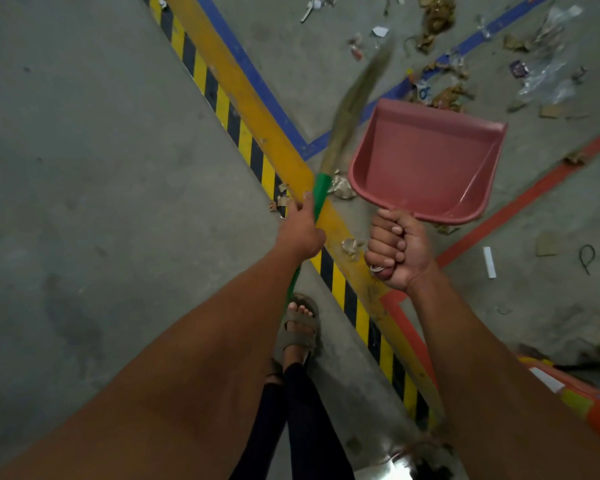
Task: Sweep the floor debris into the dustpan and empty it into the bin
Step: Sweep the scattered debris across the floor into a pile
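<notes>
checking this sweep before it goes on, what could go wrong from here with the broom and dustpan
1. The dustpan is held up off the floor by the right hand, so debris swept toward it now would likely slide underneath.
2. The broom, gripped by the left hand, is blurred mid-swing and could scatter light plastic scraps wider.

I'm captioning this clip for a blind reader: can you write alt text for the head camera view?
Seen from above, a person's left hand grips a green-handled broom and the right hand holds an empty pink dustpan above a concrete floor. Paper and plastic debris lies ahead, beyond yellow-black hazard tape. One sandalled foot shows below.
</notes>
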The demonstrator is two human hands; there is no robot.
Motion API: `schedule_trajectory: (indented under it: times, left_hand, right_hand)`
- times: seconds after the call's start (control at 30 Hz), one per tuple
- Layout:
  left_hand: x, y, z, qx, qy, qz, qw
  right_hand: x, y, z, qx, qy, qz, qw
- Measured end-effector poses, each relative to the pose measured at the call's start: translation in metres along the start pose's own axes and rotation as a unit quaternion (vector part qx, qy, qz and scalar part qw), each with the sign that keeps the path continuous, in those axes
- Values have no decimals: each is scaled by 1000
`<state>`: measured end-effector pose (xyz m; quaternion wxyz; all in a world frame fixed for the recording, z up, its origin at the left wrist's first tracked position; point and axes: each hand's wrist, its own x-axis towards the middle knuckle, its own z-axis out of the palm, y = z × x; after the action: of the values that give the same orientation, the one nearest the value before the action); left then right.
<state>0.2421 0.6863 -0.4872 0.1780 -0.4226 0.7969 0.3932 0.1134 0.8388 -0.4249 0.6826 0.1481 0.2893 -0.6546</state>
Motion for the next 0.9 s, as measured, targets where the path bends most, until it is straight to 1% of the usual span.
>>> schedule_trajectory:
  times: [0.1,0.17,0.27,0.33,0.37,0.43,0.53,0.6,0.7,0.77,0.83,0.9]
  left_hand:
    - [-18,-25,3,2,37,-76,996]
    - [-32,-37,9,7,47,-153,987]
    - [-44,-48,24,16,27,-270,962]
    - [-43,-50,41,18,-12,-293,956]
    - [-44,-45,48,24,-41,-284,958]
    - [-47,-28,66,44,-85,-236,967]
    - [-44,14,83,59,-116,-127,983]
    - [-32,42,84,35,-130,-54,989]
    - [-15,65,78,-22,-114,29,993]
    - [-14,72,69,-50,-80,64,993]
    - [-17,69,59,-68,-40,72,994]
    - [-22,55,51,-68,-7,59,996]
  right_hand:
    - [2,2,4,6,-8,1,1000]
    - [5,3,5,8,-12,-1,1000]
    - [8,1,6,9,-16,0,1000]
    - [8,-3,3,10,-14,-2,1000]
    - [7,-4,0,9,-13,-2,1000]
    - [5,-8,-5,6,-12,1,1000]
    - [-4,-15,-15,3,-4,-2,1000]
    - [-12,-19,-17,0,7,-12,1000]
    - [-23,-26,-18,-3,4,-29,1000]
    - [-28,-29,-18,-5,0,-38,999]
    - [-32,-28,-17,-1,5,-47,999]
    - [-33,-26,-16,6,10,-52,999]
